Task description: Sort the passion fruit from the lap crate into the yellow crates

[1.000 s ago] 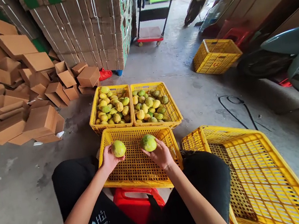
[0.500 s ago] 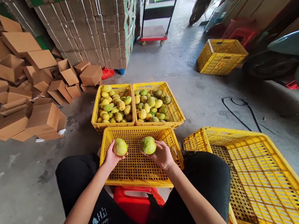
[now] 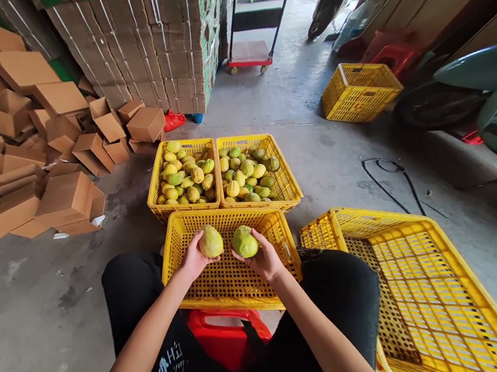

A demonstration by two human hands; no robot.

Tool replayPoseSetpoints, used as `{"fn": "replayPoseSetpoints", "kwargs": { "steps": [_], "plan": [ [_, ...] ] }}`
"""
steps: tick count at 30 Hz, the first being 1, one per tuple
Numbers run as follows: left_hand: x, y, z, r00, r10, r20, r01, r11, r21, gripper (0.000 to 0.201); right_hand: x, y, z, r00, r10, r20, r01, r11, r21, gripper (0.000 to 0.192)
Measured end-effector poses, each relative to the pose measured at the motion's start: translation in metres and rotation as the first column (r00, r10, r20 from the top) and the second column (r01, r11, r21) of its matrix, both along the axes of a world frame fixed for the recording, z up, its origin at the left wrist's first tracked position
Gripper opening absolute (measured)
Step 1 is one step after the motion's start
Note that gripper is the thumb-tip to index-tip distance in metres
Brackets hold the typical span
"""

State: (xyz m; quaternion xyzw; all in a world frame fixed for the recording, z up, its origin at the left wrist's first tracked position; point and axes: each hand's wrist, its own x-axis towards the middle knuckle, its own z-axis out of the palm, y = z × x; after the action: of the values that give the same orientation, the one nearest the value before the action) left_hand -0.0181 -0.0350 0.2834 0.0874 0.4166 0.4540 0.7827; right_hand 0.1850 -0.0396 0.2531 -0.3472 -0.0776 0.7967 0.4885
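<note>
My left hand (image 3: 195,258) is closed around a round yellow-green fruit (image 3: 211,241). A second greenish fruit (image 3: 244,241) sits in my right hand (image 3: 265,258), with the thumb along its side. The two fruits are close together but apart, above a yellow plastic crate (image 3: 227,287) between my knees. Just beyond it stand a left crate (image 3: 157,210) of mostly yellow fruit (image 3: 189,173) and a right crate (image 3: 293,186) of greener fruit (image 3: 251,173). The exact kind of fruit I cannot make out.
A large yellow crate (image 3: 430,276) lies at my right, and another crate (image 3: 359,91) farther off. Cardboard boxes (image 3: 64,198) are heaped at the left. A hand trolley (image 3: 250,52) stands at the back. A black cable (image 3: 390,178) lies on the floor; a scooter (image 3: 496,100) is at the right.
Both hands have brought their fruits nearer each other, the left one moving right. The fruit in my left hand has been turned. My view has shifted slightly right.
</note>
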Motion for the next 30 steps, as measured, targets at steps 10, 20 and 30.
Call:
{"fn": "replayPoseSetpoints", "kwargs": {
  "steps": [10,20,30],
  "plan": [
    [0.012,0.004,0.001,0.999,0.041,-0.035,-0.043,0.998,-0.041,0.043,-0.003,-0.001,0.008,0.996,0.075,0.048,-0.078,0.995,0.067,0.035],
    [-0.018,-0.055,-0.025,0.547,-0.376,-0.749,0.663,0.74,0.113,0.019,-0.002,-0.04,-0.013,0.417,0.246,0.875,-0.738,0.653,0.168,0.022],
    [-0.013,-0.005,0.009,0.006,0.192,-0.981,0.708,0.692,0.14,0.031,0.025,-0.002,0.035,0.2,-0.331,0.922,-0.712,0.597,0.369,0.038]
  ]
}}
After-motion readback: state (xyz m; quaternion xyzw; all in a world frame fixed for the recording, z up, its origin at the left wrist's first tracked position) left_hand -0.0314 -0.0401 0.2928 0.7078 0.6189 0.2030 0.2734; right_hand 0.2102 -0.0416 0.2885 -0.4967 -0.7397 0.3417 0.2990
